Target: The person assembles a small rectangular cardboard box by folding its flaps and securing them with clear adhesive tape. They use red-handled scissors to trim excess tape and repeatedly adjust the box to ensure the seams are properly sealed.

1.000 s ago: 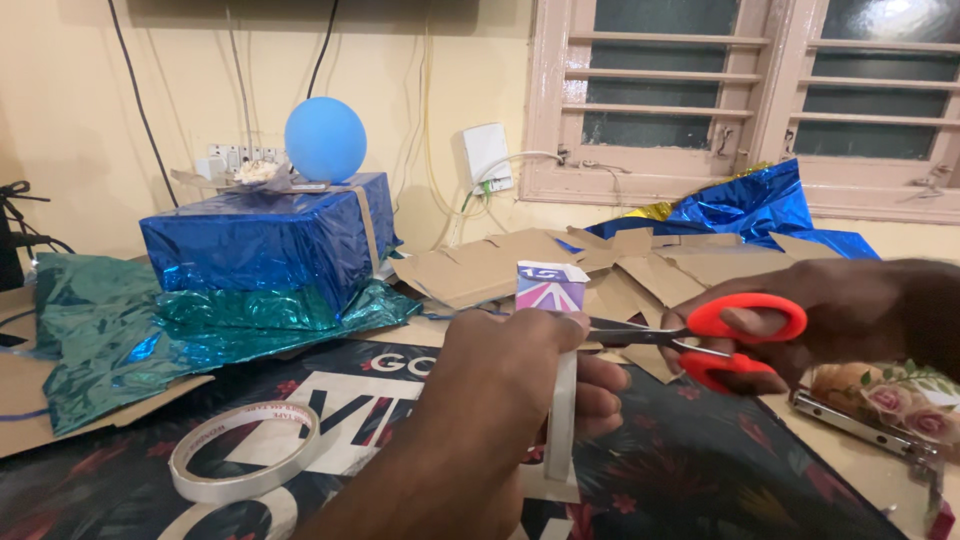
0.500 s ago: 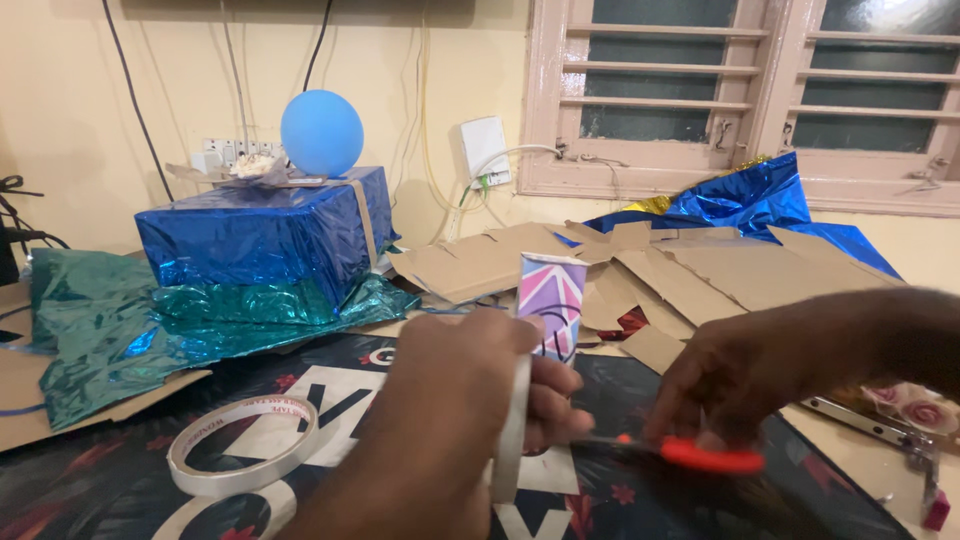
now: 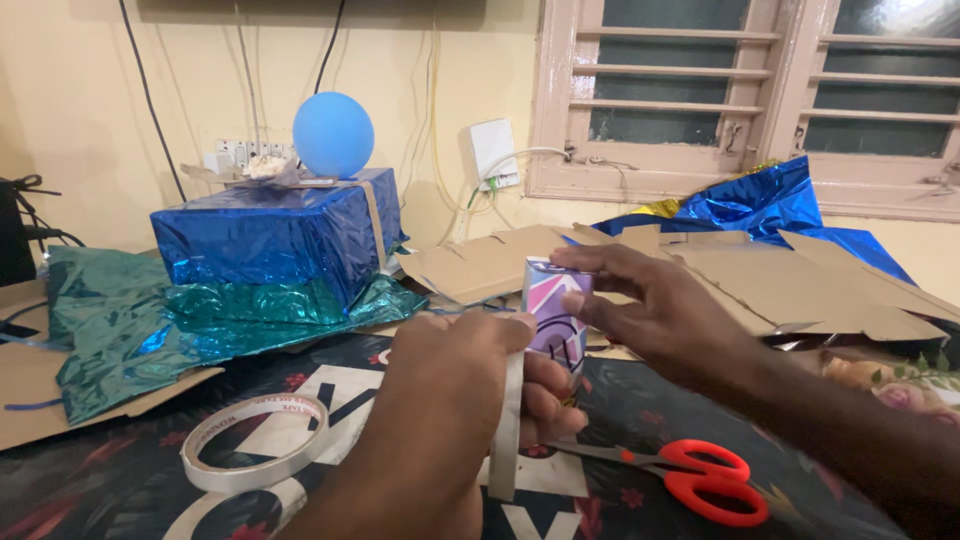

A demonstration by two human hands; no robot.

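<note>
Box: small purple-patterned carton (image 3: 556, 318), held above the dark printed table cover (image 3: 700, 420), between both hands.
Left hand (image 3: 470, 385): closed round the carton's lower part and a tape strip (image 3: 508, 425) (strip hangs down).
Right hand (image 3: 640, 310): fingers pinching the upper edge.
Axis: upright, top toward ceiling.
Advice: keep carton steady, press tape flat.
Nearby: red scissors (image 3: 700, 478), tape roll (image 3: 255, 442).

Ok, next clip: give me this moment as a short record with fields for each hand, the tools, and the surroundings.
left hand: grips a tape roll, held on edge
right hand: fingers on a small patterned box
scissors: red-handled, lying on the table, touched by neither hand
second tape roll: flat on the table, left
background: blue wrapped gift with balloon on top, green foil, cardboard
</note>
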